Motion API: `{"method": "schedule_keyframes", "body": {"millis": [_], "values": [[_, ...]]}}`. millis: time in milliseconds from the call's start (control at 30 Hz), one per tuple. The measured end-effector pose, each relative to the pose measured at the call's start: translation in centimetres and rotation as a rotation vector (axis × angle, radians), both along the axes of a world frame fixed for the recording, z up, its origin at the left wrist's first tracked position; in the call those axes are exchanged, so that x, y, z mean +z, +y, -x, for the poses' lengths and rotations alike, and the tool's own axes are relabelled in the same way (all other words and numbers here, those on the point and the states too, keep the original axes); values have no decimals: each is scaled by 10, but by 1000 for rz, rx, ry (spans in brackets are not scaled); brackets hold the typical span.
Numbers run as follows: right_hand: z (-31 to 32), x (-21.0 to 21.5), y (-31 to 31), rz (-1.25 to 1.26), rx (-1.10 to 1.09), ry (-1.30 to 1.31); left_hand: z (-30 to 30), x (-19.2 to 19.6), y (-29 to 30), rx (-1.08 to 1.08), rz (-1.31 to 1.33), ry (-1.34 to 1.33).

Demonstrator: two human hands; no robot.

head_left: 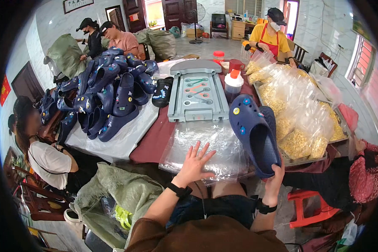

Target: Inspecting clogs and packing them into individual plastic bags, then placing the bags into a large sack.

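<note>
A pair of navy blue clogs (256,136) with small coloured charms is gripped by the heel end in my right hand (274,179), raised over the table's front edge. The second clog mostly hides behind the first. My left hand (196,161) lies with fingers spread on a stack of clear plastic bags (208,140). Behind the bags stands a grey plastic case (197,94) with a pattern of wrench shapes on its top. A black clog (162,92) with white marks rests to the left of that case.
On the left, a big heap of navy clogs (109,90) covers a white sheet. Clear bags of yellow kernels (300,122) fill metal trays at right. A bottle (233,84) stands behind the clogs. An open woven sack (113,197) sits lower left, a red stool (308,206) lower right. Several people work around.
</note>
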State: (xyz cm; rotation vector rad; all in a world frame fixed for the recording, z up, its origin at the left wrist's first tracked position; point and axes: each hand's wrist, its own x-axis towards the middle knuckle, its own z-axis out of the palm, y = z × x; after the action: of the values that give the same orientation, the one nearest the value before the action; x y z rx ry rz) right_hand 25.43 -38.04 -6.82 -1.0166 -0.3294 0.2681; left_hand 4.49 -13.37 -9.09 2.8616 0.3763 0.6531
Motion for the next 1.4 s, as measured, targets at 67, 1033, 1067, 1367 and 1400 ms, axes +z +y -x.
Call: {"method": "schedule_keyframes", "body": {"millis": [67,1033,1067,1367,1400], "values": [[1,2,0,-32,5,13,0,-29,9,-63,25,81],[13,2,-1,80,-17,-111,95,117,-9,-62,1228,-971],[15,3,1,78,-21,-110,96,121,-10,-68,1148,-1048],[19,-2,6,153,-24,-130,31,89,7,-100,1100,-625],[18,-1,5,130,-22,-131,22,66,23,-10,822,-425]]}}
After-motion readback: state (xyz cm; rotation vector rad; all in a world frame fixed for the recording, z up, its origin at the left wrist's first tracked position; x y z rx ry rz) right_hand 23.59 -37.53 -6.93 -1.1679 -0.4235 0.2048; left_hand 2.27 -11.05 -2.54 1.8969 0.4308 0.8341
